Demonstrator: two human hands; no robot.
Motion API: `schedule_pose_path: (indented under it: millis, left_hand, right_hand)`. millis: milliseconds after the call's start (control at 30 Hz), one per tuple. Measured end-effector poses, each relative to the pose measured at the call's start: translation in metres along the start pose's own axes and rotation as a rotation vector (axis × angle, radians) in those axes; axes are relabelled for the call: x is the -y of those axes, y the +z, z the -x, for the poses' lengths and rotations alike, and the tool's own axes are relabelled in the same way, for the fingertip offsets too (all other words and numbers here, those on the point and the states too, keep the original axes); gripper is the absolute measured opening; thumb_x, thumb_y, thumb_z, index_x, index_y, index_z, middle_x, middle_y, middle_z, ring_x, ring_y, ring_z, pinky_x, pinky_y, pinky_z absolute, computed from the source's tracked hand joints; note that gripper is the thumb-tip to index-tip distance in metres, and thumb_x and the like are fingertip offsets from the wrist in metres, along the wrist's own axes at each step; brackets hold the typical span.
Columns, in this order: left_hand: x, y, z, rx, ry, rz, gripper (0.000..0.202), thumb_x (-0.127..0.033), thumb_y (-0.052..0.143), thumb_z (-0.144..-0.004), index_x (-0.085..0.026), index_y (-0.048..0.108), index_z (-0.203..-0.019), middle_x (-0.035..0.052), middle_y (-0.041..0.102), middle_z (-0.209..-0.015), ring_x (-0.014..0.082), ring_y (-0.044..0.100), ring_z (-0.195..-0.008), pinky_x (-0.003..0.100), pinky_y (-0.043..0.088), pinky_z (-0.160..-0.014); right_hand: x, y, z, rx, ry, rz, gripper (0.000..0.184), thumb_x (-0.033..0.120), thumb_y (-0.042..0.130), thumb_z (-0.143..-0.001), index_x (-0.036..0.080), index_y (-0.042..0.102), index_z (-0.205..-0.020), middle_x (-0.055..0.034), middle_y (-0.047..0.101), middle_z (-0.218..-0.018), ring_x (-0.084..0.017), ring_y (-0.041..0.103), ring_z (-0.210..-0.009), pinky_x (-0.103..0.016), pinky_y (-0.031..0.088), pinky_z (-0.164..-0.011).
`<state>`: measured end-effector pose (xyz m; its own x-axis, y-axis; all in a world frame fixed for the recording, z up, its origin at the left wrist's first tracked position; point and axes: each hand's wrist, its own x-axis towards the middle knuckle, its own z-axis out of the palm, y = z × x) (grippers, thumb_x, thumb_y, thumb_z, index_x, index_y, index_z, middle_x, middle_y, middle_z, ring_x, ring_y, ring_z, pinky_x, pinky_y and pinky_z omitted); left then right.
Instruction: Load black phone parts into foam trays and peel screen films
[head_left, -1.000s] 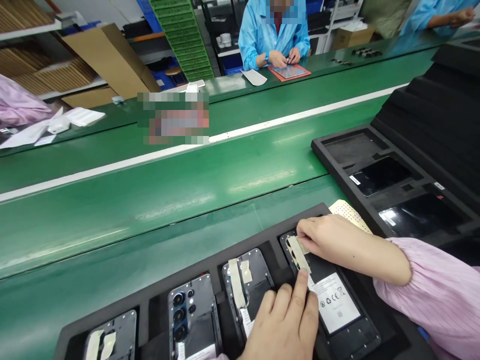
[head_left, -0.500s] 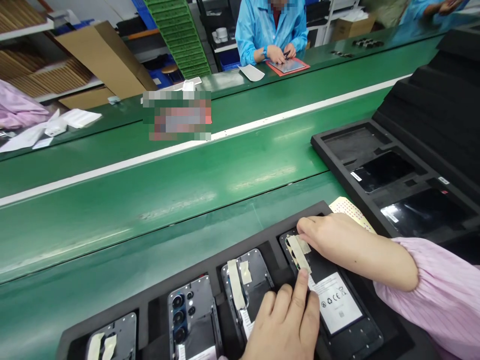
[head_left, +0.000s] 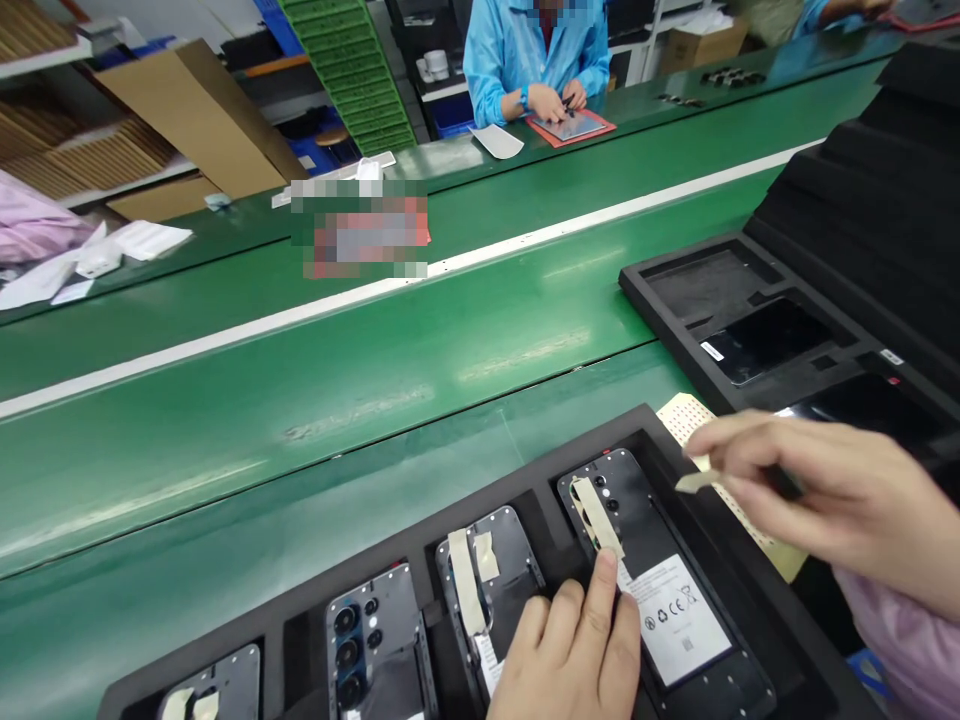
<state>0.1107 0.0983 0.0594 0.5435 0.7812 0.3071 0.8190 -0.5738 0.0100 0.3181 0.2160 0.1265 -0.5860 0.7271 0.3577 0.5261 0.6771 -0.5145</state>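
Observation:
A black foam tray (head_left: 540, 490) along the near edge holds several open phone bodies. My left hand (head_left: 574, 650) rests on it, its forefinger pressing the lower end of a tan tape strip (head_left: 595, 515) on the rightmost phone body (head_left: 660, 580). Its other fingers are curled. My right hand (head_left: 817, 490) hovers to the right above a yellow perforated sheet (head_left: 686, 415). It pinches a small tan tape piece (head_left: 697, 482) between thumb and fingers. The neighbouring phone body (head_left: 491, 575) carries two tape strips.
A green conveyor belt (head_left: 337, 370) with a white stripe runs across. At right stands a second black tray (head_left: 720, 290) with dark screens, beside stacked black trays. Across the belt a person in a blue coat (head_left: 536, 55) works on a red mat. Cardboard and white papers lie at left.
My right hand has lifted off the rightmost phone body and moved right, now holding a small tape piece. My left forefinger stays on the strip.

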Motion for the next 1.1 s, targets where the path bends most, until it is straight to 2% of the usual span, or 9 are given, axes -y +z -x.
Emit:
schedule_pose_path:
  millis: [100,200,433,633,700,833,900,1000,1100]
  left_hand:
    - [0.000,-0.002,-0.002,0.001,-0.006,0.007,0.019,-0.026,0.051,-0.086,-0.025,0.065,-0.100,0.0005,0.066,-0.116,0.0197,0.052,-0.083,0.029,0.036,-0.070]
    - [-0.001,-0.003,-0.004,-0.037,-0.021,0.022,0.017,-0.022,0.050,-0.087,-0.023,0.066,-0.095,0.0007,0.068,-0.112,0.0197,0.053,-0.082,0.030,0.037,-0.069]
    - [-0.005,0.007,-0.005,-0.156,-0.062,0.016,0.016,-0.020,0.049,-0.088,-0.023,0.065,-0.089,0.0000,0.072,-0.101,0.0194,0.054,-0.078,0.031,0.037,-0.065]
    - [-0.011,0.024,-0.004,-0.356,-0.131,0.029,0.017,-0.018,0.049,-0.086,-0.022,0.064,-0.080,0.0023,0.073,-0.093,0.0200,0.052,-0.072,0.032,0.033,-0.061]
    - [-0.010,0.021,-0.003,-0.313,-0.115,0.027,0.015,-0.019,0.049,-0.087,-0.022,0.064,-0.083,0.0023,0.073,-0.096,0.0201,0.052,-0.074,0.032,0.033,-0.062]
    - [-0.004,0.008,-0.001,-0.123,-0.030,-0.010,0.016,-0.024,0.049,-0.088,-0.023,0.064,-0.092,0.0009,0.070,-0.106,0.0189,0.053,-0.079,0.030,0.036,-0.066]
    - [-0.002,0.005,0.000,-0.074,-0.003,-0.032,0.015,-0.026,0.052,-0.087,-0.023,0.064,-0.094,0.0011,0.069,-0.110,0.0181,0.053,-0.080,0.029,0.036,-0.067]
    - [-0.002,0.006,0.000,-0.060,-0.009,-0.033,0.017,-0.029,0.053,-0.086,-0.025,0.065,-0.097,0.0004,0.067,-0.114,0.0176,0.053,-0.080,0.029,0.036,-0.067]
    - [-0.002,0.004,-0.003,-0.074,-0.020,0.001,0.032,-0.048,0.046,-0.086,-0.025,0.066,-0.098,0.0005,0.068,-0.113,0.0182,0.054,-0.077,0.029,0.038,-0.066]
  right_hand:
    - [-0.006,-0.012,0.006,-0.075,0.155,-0.054,0.016,0.022,0.049,-0.087,0.024,0.047,-0.070,-0.0001,0.064,-0.076,-0.015,0.062,-0.060,-0.022,0.044,-0.044]
    - [-0.014,-0.004,0.009,-0.084,0.230,-0.142,0.015,0.025,0.053,-0.085,0.024,0.046,-0.073,0.0017,0.060,-0.067,-0.014,0.057,-0.053,-0.022,0.044,-0.043]
    - [-0.023,0.025,0.002,0.147,0.126,-0.224,0.010,0.019,0.046,-0.088,0.021,0.052,-0.081,0.0009,0.059,-0.073,-0.013,0.053,-0.060,-0.024,0.043,-0.053]
    - [-0.014,0.038,-0.008,0.185,0.028,-0.115,0.014,0.015,0.041,-0.090,0.021,0.052,-0.083,0.0008,0.055,-0.072,-0.013,0.052,-0.064,-0.024,0.040,-0.057]
    - [-0.010,0.041,-0.014,0.209,-0.013,-0.055,0.015,0.013,0.042,-0.089,0.020,0.054,-0.082,0.0005,0.053,-0.069,-0.014,0.051,-0.062,-0.023,0.039,-0.055]
    - [-0.004,0.047,-0.022,0.199,-0.091,0.076,0.017,0.008,0.043,-0.086,0.017,0.057,-0.081,0.0001,0.050,-0.062,-0.014,0.048,-0.058,-0.023,0.037,-0.052]
    - [-0.003,0.051,-0.023,0.198,-0.121,0.125,0.016,0.007,0.045,-0.085,0.017,0.058,-0.083,0.0002,0.050,-0.062,-0.015,0.048,-0.059,-0.024,0.035,-0.052]
    - [-0.007,0.055,-0.022,0.197,-0.159,0.199,0.011,0.008,0.054,-0.082,0.017,0.058,-0.087,-0.0023,0.058,-0.073,-0.018,0.050,-0.068,-0.027,0.038,-0.058]
    - [-0.013,0.057,-0.022,0.163,-0.115,0.313,0.019,0.016,0.071,-0.074,0.018,0.057,-0.088,-0.0048,0.059,-0.084,-0.021,0.049,-0.074,-0.031,0.040,-0.062]
